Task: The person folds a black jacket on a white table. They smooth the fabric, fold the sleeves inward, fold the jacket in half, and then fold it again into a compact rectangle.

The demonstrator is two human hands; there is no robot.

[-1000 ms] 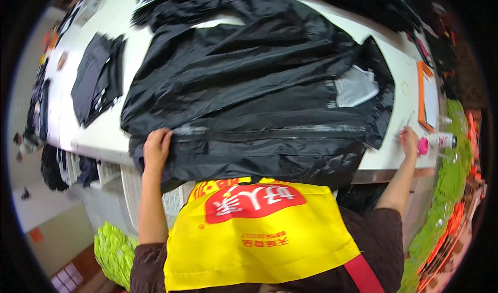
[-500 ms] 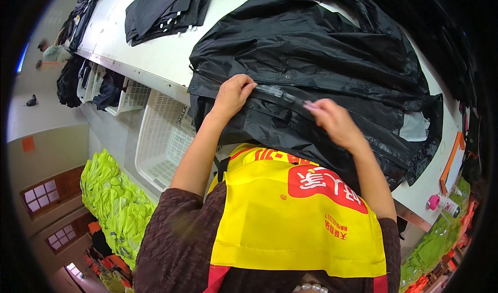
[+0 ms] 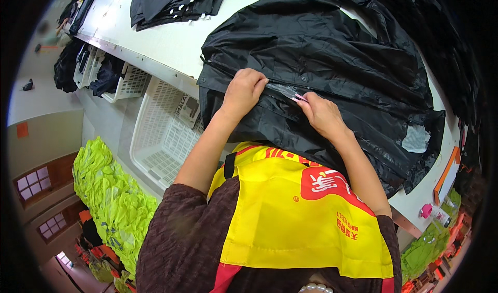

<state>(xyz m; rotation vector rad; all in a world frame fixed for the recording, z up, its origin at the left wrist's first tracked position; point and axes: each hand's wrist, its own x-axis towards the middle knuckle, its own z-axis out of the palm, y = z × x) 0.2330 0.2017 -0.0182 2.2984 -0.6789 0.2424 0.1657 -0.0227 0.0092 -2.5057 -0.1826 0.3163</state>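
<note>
A black jacket (image 3: 332,59) lies spread on the white table (image 3: 171,44), its lower part hanging over the near edge. My left hand (image 3: 244,90) presses down on the jacket's front flap beside the zipper line. My right hand (image 3: 321,115) rests just to the right, pinching a small pink tool (image 3: 300,97) against the flap. A white label (image 3: 415,137) shows inside the jacket at the right. I wear a yellow apron (image 3: 295,215) with red print.
Folded black garments (image 3: 176,0) lie at the table's far left. White plastic baskets (image 3: 161,132) stand under the table's edge, and a pile of neon yellow vests (image 3: 109,194) sits at lower left. A pink-capped item (image 3: 428,211) and an orange folder (image 3: 446,171) lie at the right.
One second ago my hands were far apart, the right one at the pink item on the table's right edge. Both now meet on the jacket's front flap, and my view has swung left.
</note>
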